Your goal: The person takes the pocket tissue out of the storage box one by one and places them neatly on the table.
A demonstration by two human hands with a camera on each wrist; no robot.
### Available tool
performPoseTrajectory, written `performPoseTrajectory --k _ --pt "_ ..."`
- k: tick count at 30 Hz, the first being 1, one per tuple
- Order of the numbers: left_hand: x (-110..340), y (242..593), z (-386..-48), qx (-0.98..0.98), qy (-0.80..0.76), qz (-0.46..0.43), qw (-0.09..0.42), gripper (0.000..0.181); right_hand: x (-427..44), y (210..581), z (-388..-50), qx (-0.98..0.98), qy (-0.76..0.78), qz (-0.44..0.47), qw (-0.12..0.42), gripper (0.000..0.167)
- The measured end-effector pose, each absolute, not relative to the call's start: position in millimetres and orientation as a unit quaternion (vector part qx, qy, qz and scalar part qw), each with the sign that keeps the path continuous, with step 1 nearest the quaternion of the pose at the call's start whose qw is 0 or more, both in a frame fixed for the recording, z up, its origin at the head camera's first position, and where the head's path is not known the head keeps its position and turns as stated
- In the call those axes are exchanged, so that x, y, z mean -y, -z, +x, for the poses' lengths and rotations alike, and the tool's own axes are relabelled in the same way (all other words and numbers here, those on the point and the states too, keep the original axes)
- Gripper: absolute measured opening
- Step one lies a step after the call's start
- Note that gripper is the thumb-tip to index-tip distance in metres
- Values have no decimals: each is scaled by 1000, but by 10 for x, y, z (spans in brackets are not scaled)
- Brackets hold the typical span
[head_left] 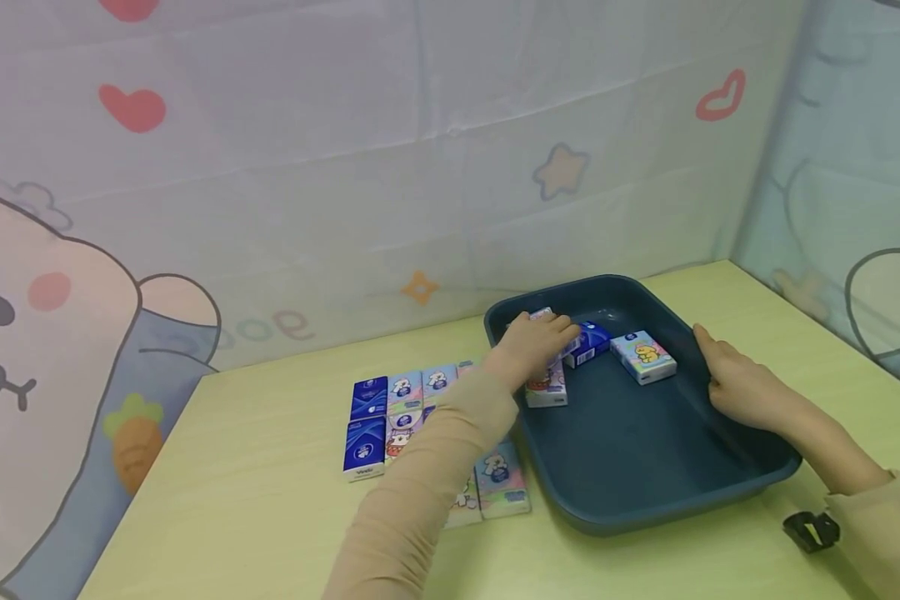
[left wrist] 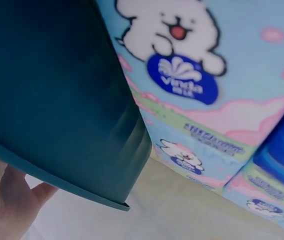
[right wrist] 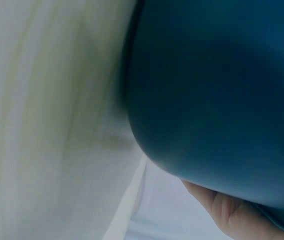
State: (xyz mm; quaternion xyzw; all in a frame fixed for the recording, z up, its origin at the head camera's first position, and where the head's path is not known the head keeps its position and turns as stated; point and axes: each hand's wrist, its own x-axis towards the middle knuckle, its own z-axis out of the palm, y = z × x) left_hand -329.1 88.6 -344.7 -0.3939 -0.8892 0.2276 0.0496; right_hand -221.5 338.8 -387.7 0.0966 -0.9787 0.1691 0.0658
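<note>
A dark teal plastic tub (head_left: 637,450) stands on the table's right half. Inside it lie several small tissue packs, among them a pack with a yellow figure (head_left: 645,357), a blue pack (head_left: 589,343) and a pink patterned pack (head_left: 547,390). My left hand (head_left: 532,346) reaches over the tub's left rim and its curled fingers grip a tissue pack (head_left: 567,347), mostly hidden beneath them. My right hand (head_left: 746,387) grips the tub's right rim; in the right wrist view its fingers (right wrist: 232,212) show past the tub's wall.
Left of the tub, tissue packs (head_left: 365,442) lie in rows on the table (head_left: 255,467), partly hidden by my left sleeve. A small black object (head_left: 812,531) is by my right sleeve. Printed cloth (head_left: 330,167) hangs behind the table and along its right side.
</note>
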Motion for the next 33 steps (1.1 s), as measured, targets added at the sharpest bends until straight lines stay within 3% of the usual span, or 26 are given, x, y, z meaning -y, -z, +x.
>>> performPoseTrajectory --k 10,16,27,33 --pt "-774 3397 -3238 893 -208 -388 94 70 -3388 3886 -2232 979 -166 97 68 67" --pt "-602 3323 -3114 903 -168 -373 132 84 -3376 3890 -2245 978 -171 102 69 66" --pt "-117 3193 -2725 927 -64 -339 151 89 -3374 3882 -2255 977 -170 105 69 66" --pt "162 3244 -2483 913 -59 -348 203 89 -3375 3881 -2259 977 -176 105 66 67"
